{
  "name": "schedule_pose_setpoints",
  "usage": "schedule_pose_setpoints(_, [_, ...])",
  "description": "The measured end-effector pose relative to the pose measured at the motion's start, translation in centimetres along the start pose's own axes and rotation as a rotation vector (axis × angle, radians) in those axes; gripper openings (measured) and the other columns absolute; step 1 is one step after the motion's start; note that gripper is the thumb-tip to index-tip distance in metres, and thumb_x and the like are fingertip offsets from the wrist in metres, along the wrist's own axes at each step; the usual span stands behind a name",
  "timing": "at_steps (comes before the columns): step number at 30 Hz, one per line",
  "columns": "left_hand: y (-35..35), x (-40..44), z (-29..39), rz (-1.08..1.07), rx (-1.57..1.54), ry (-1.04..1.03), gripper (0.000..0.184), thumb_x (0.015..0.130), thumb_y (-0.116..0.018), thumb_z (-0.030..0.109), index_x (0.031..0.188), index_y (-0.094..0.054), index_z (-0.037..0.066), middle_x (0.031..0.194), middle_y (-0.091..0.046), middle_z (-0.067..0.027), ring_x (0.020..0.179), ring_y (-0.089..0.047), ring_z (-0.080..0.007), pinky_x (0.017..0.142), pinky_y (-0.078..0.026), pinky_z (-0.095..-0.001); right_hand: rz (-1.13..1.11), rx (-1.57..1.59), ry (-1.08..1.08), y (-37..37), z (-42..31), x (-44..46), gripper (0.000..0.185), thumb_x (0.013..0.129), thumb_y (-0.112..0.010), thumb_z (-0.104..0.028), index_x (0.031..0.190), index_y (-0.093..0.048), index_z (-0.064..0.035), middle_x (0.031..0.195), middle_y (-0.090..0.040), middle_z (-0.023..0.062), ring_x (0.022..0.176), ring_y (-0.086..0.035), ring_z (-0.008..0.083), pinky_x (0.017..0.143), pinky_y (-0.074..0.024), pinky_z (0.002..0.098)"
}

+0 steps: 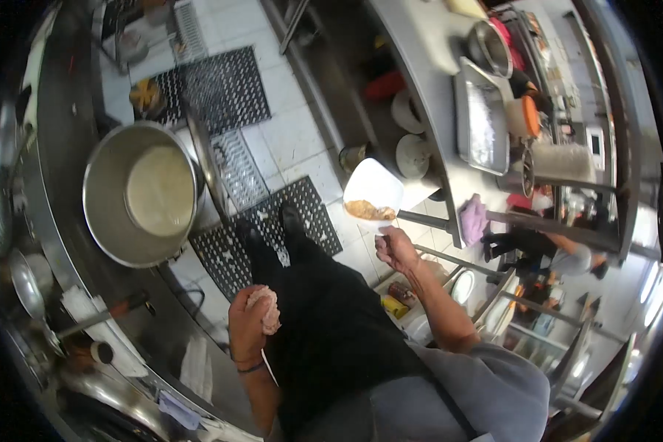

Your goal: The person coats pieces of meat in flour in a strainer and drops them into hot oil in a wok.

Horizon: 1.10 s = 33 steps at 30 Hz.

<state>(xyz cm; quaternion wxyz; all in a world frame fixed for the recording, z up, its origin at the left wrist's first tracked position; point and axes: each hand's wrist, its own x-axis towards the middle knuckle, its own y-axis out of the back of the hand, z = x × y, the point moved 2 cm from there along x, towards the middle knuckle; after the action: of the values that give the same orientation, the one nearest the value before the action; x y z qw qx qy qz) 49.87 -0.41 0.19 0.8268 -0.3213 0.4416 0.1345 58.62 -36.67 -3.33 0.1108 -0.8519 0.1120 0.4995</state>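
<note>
My left hand is closed around a pale pink, rough-textured lump; I cannot tell if it is ground meat or a wadded cloth. My right hand grips the near edge of a white container, which is tilted. Brownish food lies along its near side. To the left stands a large steel stockpot with a cloudy, pale liquid inside, apart from both hands.
A steel counter on the right holds a metal tray and a steel bowl. Black perforated mats cover parts of the tiled floor. Ladles and pans line the left edge. Another person stands far right.
</note>
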Motion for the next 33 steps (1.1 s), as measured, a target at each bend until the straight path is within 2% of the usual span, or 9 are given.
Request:
schedule_pose_setpoints(4, [-1.9,-0.9,3.7,-0.171,0.105,-0.027,0.017,0.087,-0.059,0.005,0.103,-0.055,0.005,0.074,-0.058,-0.0062,0.052,-0.056,-0.0143,0.041,-0.044,-0.0276,-0.043,0.019,0.089,-0.9,-2.6,-5.8,0.026,0.093,-0.047,-0.021,0.072,-0.045,-0.0055,0.057,-0.042,0.0026,0.038,-0.031,0.0119,0.036,-0.0234,0.0278])
schedule_pose_setpoints(7, [-3.1,-0.7,5.5,-0.148,0.247,-0.059,0.021,0.084,-0.059,0.002,0.104,-0.054,0.004,0.073,-0.057,-0.0075,0.053,-0.055,-0.0163,0.041,-0.044,-0.0286,-0.049,0.067,0.149,-1.2,-6.0,-11.1,0.025,0.092,-0.047,-0.019,0.071,-0.045,-0.0057,0.056,-0.041,0.0021,0.038,-0.03,0.0115,0.035,-0.0219,0.0283])
schedule_pose_setpoints(9, [-3.7,-0.1,7.0,-0.323,0.243,-0.047,0.024,0.083,-0.056,0.002,0.107,-0.052,0.002,0.077,-0.059,-0.0089,0.056,-0.057,-0.0177,0.044,-0.047,-0.0299,-0.099,0.132,0.198,-0.6,-8.3,-14.6,0.023,0.09,-0.047,-0.017,0.07,-0.044,-0.0061,0.055,-0.04,0.0017,0.038,-0.027,0.01,0.034,-0.0201,0.0274])
schedule_pose_setpoints(10, [-2.9,1.9,6.5,-0.331,0.222,-0.089,0.025,0.083,-0.055,0.003,0.108,-0.054,-0.001,0.08,-0.061,-0.01,0.059,-0.059,-0.0188,0.05,-0.049,-0.0307,-0.108,0.133,0.217,0.3,-9.4,-15.4,0.023,0.089,-0.048,-0.018,0.07,-0.043,-0.0062,0.055,-0.039,0.0013,0.039,-0.026,0.0091,0.033,-0.0192,0.0263])
schedule_pose_setpoints(12, [-7.0,-1.3,9.8,-0.376,0.578,-0.102,0.035,0.091,-0.06,0.023,0.124,-0.054,0.012,0.099,-0.06,-0.0067,0.087,-0.059,-0.0179,0.069,-0.051,-0.0321,-0.087,0.145,0.278,1.3,-12.1,-19.0,0.023,0.088,-0.049,-0.019,0.07,-0.045,-0.0056,0.056,-0.039,0.0006,0.038,-0.024,0.0083,0.032,-0.0179,0.0258])
schedule_pose_setpoints(14, [-7.9,1.6,9.1,-0.423,0.346,-0.162,0.018,0.087,-0.055,0.008,0.104,-0.053,0.001,0.072,-0.056,-0.0063,0.054,-0.055,-0.0171,0.043,-0.045,-0.0307,0.022,0.094,0.321,3.3,-13.8,-20.4,0.021,0.088,-0.05,-0.019,0.073,-0.049,-0.0044,0.056,-0.042,0.0005,0.034,-0.023,0.0076,0.029,-0.0159,0.0256])
schedule_pose_setpoints(15, [-7.8,3.1,9.0,-0.388,0.412,-0.265,0.027,0.084,-0.056,0.005,0.11,-0.056,-0.002,0.084,-0.062,-0.0103,0.065,-0.06,-0.0192,0.057,-0.052,-0.0305,-0.038,0.152,0.355,4.2,-14.8,-21.6,0.021,0.088,-0.05,-0.02,0.075,-0.049,-0.004,0.055,-0.043,0.0008,0.033,-0.027,0.0073,0.028,-0.0169,0.0251])
schedule_pose_setpoints(18, [-10.8,1.8,9.9,-0.467,0.436,-0.245,0.029,0.085,-0.058,0.008,0.111,-0.057,-0.003,0.085,-0.063,-0.0092,0.07,-0.061,-0.0185,0.062,-0.052,-0.0293,0.02,0.182,0.377,6.2,-17.1,-23.7,0.021,0.09,-0.051,-0.019,0.074,-0.046,-0.0062,0.055,-0.042,0.0017,0.034,-0.026,0.0068,0.027,-0.0171,0.0239])
schedule_pose_setpoints(33, [-12.3,0.6,6.8,-0.388,0.422,-0.171,0.022,0.089,-0.058,0.014,0.106,-0.057,0.001,0.08,-0.059,-0.0063,0.064,-0.058,-0.0168,0.053,-0.05,-0.0306,0.183,0.432,0.281,16.3,-8.4,-10.1,0.011,0.089,-0.049,-0.018,0.082,-0.046,-0.0096,0.056,-0.041,-0.0012,0.039,-0.027,0.0065,0.033,-0.0185,0.0229])
